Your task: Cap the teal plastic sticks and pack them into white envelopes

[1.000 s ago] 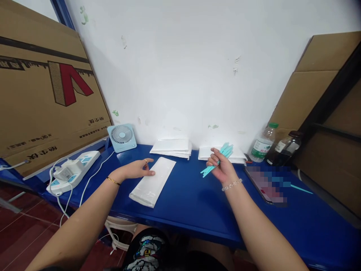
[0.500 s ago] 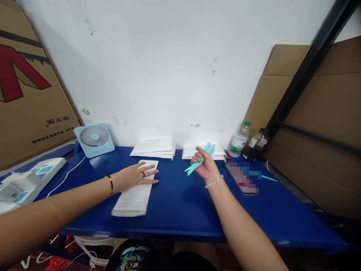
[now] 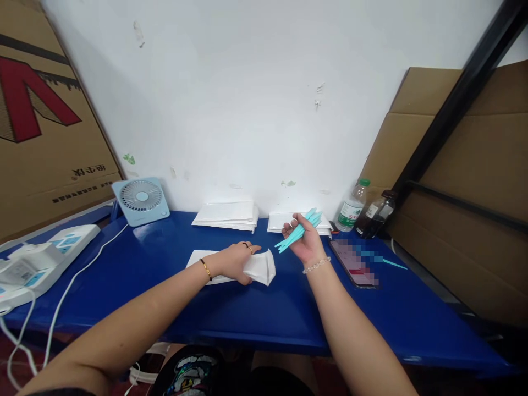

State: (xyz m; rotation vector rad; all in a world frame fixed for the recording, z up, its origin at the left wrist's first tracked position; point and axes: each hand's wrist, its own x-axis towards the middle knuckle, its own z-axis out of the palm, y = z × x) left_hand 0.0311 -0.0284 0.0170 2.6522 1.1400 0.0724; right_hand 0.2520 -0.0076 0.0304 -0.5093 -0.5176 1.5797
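Note:
My left hand (image 3: 237, 261) is wrapped round a flat white bag (image 3: 259, 268), which lies sideways over the middle of the blue table. Thumb and fingers pinch it across its width, and one end sticks out to the right, slightly raised. My right hand (image 3: 303, 236) holds a bundle of several thin turquoise sticks (image 3: 299, 231) above the table, fingers curled beneath them. Two stacks of similar white bags rest against the wall: the left stack (image 3: 225, 214) and the right stack (image 3: 278, 221), the latter partly hidden behind my right hand.
At the back left stands a light blue fan (image 3: 141, 201). A white power strip (image 3: 70, 247) with cables lies at the left. On the right are a phone (image 3: 350, 264), a lone turquoise stick (image 3: 394, 264), a water bottle (image 3: 352, 206) and a dark drink bottle (image 3: 375, 214).
My left hand has gone from lying flat on the white bag to gripping it, turning it from lengthwise to sideways and shifting it right. My right hand has loosened slightly round the turquoise sticks.

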